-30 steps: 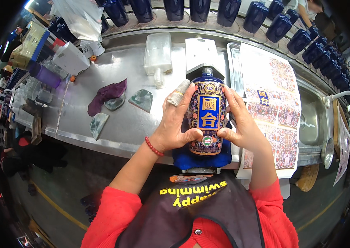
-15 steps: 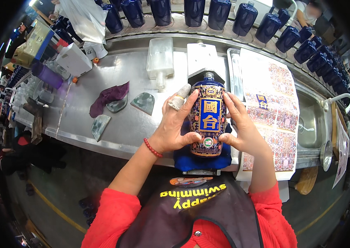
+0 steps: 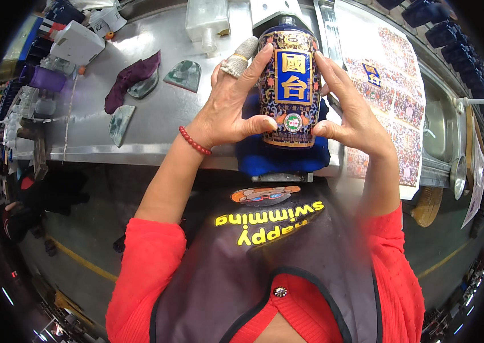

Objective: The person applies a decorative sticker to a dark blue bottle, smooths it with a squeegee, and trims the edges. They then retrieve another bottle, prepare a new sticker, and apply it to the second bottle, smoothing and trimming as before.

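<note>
A dark blue glass bottle [image 3: 287,128] with an ornate patterned label lies tilted on its back, neck pointing away from me. My left hand [image 3: 225,108] grips its left side, thumb low and index finger high along the label's edge. That index finger wears a pale cloth finger cover with a band. My right hand [image 3: 359,114] presses the opposite side, its thumb near the base and its fingers up by the shoulder. Under the bottle is a dark blue cloth pad [image 3: 282,163] at the counter edge. Right of it lies a printed label sheet [image 3: 390,103].
On the metal counter [image 3: 167,131] are a purple cloth [image 3: 125,88] and several green-tinted scraper plates [image 3: 183,76]. A clear bottle [image 3: 205,20] lies beyond my left hand. A sink [image 3: 439,126] with a white tap [image 3: 482,106] is at right; blue bottles [image 3: 447,34] line the far right.
The view has shifted, so the counter sits higher in the picture and most of the far bottle row is gone. The held bottle looks larger; both hands stay on its sides.
</note>
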{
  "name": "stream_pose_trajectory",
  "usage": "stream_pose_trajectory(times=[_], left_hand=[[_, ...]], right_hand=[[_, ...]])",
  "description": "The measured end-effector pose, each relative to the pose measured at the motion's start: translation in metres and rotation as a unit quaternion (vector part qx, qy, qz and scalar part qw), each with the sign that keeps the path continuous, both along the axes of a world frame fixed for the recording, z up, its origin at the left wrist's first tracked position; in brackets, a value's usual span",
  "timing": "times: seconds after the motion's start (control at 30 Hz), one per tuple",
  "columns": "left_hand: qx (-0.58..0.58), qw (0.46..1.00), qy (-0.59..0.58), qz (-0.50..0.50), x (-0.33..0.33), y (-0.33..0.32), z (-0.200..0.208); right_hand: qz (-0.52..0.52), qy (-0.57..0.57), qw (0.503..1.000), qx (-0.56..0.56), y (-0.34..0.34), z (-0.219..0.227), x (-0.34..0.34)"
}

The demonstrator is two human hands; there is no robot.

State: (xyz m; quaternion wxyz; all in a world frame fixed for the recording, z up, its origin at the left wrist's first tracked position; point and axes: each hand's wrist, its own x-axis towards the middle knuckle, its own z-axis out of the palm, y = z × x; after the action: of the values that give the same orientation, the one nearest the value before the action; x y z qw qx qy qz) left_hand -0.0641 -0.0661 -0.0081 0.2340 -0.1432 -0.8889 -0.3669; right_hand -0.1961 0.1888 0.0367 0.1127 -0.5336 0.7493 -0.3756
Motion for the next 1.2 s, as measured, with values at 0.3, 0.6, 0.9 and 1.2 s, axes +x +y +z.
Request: stream_pose_trajectory(times=[0.3,0.6,0.9,1.2], left_hand=[[-0.018,0.999,-0.011,-0.026,-0.002,-0.006,0.001],[-0.049,0.999,-0.002,-0.023,-0.002,-0.008,0.001],[-0.05,0.998,-0.028,-0.034,-0.001,-0.011,0.0],[-0.07,0.997,-0.034,-0.02,0.001,-0.007,0.006]], right_hand=[[-0.01,-0.047,0.999,0.024,-0.002,0.004,0.005],[-0.009,-0.032,0.999,0.025,-0.002,0.003,0.004],[0.003,-0.055,0.997,0.045,-0.001,0.008,0.003],[0.03,-0.035,0.997,0.057,-0.001,0.015,0.001]])
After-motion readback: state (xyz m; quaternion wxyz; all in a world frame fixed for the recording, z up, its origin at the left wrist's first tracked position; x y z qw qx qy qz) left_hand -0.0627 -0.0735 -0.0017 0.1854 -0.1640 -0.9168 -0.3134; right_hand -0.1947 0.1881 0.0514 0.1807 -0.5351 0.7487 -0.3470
